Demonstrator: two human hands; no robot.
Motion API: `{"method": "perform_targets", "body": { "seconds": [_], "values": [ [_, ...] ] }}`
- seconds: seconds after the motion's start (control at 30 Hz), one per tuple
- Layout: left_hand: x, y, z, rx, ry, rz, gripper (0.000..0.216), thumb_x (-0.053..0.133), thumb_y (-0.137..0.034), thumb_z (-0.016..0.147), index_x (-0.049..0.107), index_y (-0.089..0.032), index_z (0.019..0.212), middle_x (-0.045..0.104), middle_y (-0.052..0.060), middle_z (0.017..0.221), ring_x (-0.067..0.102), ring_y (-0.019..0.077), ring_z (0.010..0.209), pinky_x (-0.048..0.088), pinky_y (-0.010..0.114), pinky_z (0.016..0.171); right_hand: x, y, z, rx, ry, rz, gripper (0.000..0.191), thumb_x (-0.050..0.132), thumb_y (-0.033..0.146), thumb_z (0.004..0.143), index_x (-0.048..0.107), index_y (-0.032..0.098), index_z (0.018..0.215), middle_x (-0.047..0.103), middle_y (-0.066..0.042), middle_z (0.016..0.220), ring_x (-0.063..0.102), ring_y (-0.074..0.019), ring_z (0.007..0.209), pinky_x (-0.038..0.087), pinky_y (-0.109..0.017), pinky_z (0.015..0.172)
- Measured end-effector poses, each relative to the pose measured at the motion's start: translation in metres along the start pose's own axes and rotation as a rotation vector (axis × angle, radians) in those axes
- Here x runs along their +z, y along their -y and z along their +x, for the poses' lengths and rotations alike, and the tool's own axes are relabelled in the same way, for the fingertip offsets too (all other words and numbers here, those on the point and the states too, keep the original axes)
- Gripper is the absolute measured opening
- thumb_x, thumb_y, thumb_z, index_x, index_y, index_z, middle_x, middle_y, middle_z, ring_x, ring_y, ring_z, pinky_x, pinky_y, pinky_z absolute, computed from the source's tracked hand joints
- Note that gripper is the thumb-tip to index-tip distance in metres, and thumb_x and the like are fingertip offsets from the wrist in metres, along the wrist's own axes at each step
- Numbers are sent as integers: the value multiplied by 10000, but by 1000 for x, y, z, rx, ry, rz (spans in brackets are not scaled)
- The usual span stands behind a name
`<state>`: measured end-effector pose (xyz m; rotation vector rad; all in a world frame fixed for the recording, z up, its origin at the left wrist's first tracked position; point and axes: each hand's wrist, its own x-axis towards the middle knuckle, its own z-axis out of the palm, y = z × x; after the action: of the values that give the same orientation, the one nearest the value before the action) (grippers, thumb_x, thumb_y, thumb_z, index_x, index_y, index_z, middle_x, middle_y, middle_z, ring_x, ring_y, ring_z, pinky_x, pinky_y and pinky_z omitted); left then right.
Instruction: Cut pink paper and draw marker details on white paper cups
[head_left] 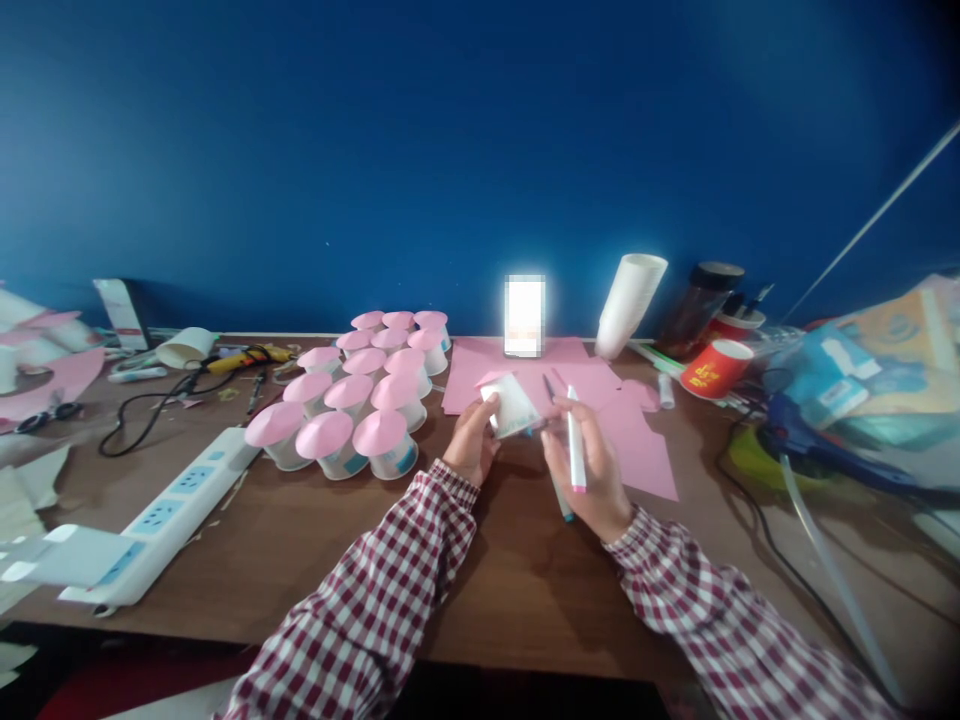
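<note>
My left hand (pixel 471 440) is closed round a small white paper cup (pixel 514 403) with a pink paper piece on it, held on its side above the table. My right hand (pixel 589 465) touches the cup's other side and grips a white marker with a pink end (pixel 575 440); a second pen with a teal tip (pixel 561 498) pokes out below the fingers. Both sleeves are red and white check. Pink paper sheets (pixel 637 440) lie under and behind the hands.
Several white cups with pink cone tops (pixel 352 405) stand in rows at left. A white power strip (pixel 169 510) lies front left. A bright phone (pixel 524 315), a stack of white cups (pixel 630 300), a red cup (pixel 716 368) and a blue glue gun (pixel 817 440) sit right.
</note>
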<state>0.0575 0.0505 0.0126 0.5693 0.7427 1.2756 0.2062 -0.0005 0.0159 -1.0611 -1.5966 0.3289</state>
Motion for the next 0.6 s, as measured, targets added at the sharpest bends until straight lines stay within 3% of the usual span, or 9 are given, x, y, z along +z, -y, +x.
{"method": "perform_targets", "body": {
  "seconds": [0.33,0.6],
  "values": [
    [4,2,-3,-68,48,-28,315,613,-301,895,648,-107,1142,727,113,1006,684,195,865,550,290,765,0,-5,4,33,-4,-8,290,587,300,938,521,220,1208,694,-107,1126,682,-235,1067,568,-433,951],
    [5,1,-5,-72,96,-24,324,659,-332,872,672,-123,1119,731,96,969,679,170,806,551,265,723,2,-7,4,-15,25,-58,260,579,240,934,544,224,1191,687,-97,1137,668,-232,1084,547,-431,976]
  ]
}}
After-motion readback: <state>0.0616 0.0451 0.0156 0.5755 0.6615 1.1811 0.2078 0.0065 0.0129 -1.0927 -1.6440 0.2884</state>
